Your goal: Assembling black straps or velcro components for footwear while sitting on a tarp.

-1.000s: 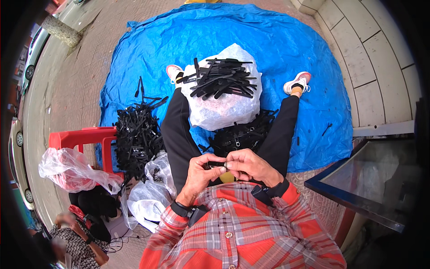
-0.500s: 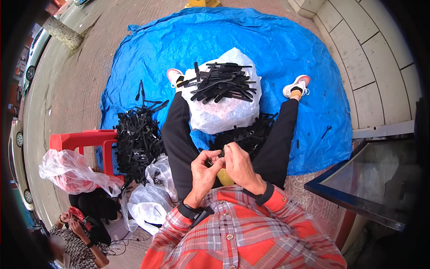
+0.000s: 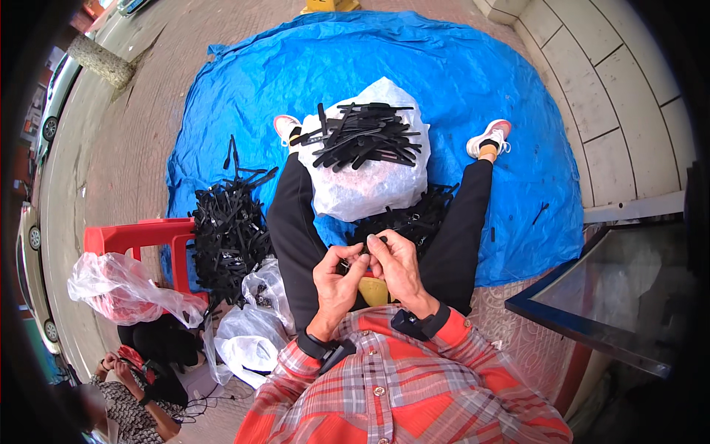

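Note:
My left hand and my right hand meet over my lap, fingers closed in a pinch. Between the fingertips is a small black strap, mostly hidden by the fingers. A bit of metal glints by the left fingers, too small to make out. Just beyond my hands, a heap of black straps with shiny metal bits lies between my legs. Farther out, a stuffed white plastic bag carries a pile of flat black strips on top.
A blue tarp spreads under my legs. To the left are a larger black strap heap, a red plastic stool and clear plastic bags. Another person sits at lower left. A dark-framed glass panel stands at right.
My right hand's fingers have turned and opened out slightly around the small black strap. My left hand has shifted a little left. The piles have not moved.

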Demonstrator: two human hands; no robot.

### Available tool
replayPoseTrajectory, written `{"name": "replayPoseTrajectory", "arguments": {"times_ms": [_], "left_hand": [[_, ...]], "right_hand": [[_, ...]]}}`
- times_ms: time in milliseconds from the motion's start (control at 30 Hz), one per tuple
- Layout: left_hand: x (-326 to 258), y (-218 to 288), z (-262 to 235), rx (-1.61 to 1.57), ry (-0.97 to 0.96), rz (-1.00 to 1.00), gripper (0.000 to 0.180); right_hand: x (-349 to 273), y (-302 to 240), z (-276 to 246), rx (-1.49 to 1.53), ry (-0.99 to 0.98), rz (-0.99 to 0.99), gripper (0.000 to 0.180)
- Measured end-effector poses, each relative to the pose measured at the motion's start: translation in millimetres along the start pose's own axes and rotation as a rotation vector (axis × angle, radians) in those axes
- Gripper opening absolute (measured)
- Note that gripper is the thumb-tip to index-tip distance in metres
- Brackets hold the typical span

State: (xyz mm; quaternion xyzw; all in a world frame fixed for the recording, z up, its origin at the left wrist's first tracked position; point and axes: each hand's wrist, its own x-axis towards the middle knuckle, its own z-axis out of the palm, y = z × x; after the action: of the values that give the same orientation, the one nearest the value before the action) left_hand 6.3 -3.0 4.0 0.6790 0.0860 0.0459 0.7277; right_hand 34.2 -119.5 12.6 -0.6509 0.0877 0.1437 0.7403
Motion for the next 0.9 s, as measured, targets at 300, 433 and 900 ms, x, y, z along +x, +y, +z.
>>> {"name": "replayPoseTrajectory", "arguments": {"times_ms": [300, 433, 900], "left_hand": [[-1, 6, 6, -0.502, 0.052, -0.320, 0.013], [-2, 8, 3, -0.469, 0.022, -0.335, 0.013], [-3, 9, 1, -0.282, 0.013, -0.312, 0.010]], "right_hand": [[-3, -3, -3, 0.066, -0.061, -0.060, 0.018], [-5, -7, -3, 0.068, -0.085, -0.062, 0.018], [-8, -8, -3, -0.012, -0.064, -0.023, 0.018]]}}
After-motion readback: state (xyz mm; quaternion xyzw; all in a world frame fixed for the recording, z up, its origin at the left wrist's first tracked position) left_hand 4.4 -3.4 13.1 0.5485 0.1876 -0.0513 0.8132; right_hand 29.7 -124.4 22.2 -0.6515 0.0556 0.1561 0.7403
